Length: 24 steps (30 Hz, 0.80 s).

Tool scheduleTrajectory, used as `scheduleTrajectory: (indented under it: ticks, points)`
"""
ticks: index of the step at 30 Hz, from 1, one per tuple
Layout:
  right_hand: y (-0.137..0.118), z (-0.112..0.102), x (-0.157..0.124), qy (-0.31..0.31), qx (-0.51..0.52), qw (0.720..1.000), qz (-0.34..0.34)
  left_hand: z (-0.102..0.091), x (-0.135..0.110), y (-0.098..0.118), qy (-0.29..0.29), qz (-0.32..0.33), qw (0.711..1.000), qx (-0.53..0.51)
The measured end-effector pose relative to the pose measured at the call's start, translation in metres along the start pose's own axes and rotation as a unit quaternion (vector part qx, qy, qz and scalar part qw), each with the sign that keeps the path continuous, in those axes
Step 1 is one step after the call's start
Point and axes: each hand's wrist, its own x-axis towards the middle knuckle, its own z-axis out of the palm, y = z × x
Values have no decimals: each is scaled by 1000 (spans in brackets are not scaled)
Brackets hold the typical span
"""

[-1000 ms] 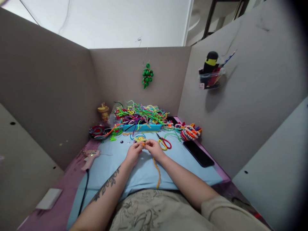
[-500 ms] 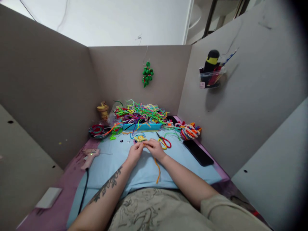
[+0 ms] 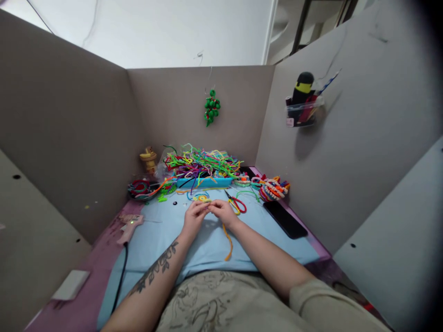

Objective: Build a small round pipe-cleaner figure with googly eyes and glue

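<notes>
My left hand and my right hand meet fingertip to fingertip over the blue cloth, both closed in a pinch. From under my right hand hangs the loose tail of an orange pipe cleaner, curving down toward me. The part of it between the fingers is mostly hidden. Just beyond the fingertips is a yellow coiled pipe-cleaner piece with blue around it, partly covered by my left fingers. Scissors with red and yellow handles lie a little to the right of my right hand.
At the back, a blue tray overflows with pipe cleaners. A pink glue gun with a cord lies left; a black phone lies right. Colourful woven pieces sit back right, a dark bowl back left. Grey panels enclose the table.
My left fingers have lifted and opened slightly from their tighter pinch, and both hands have shifted a little. The orange tail has swung slightly to the right.
</notes>
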Motion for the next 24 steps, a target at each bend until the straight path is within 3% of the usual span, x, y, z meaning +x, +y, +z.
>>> scheduleTrajectory:
  ticks: [6, 13, 24]
  points:
    - [7, 3, 1, -17, 72, 996, 54, -1, 1, -1, 10, 9, 1000, 22]
    - [7, 6, 0, -62, 58, 996, 38, -4, 5, -2, 35, -18, 999, 32]
    - [8, 9, 2, 27, -31, 999, -19, 3, 6, -8, 4, -133, 989, -59]
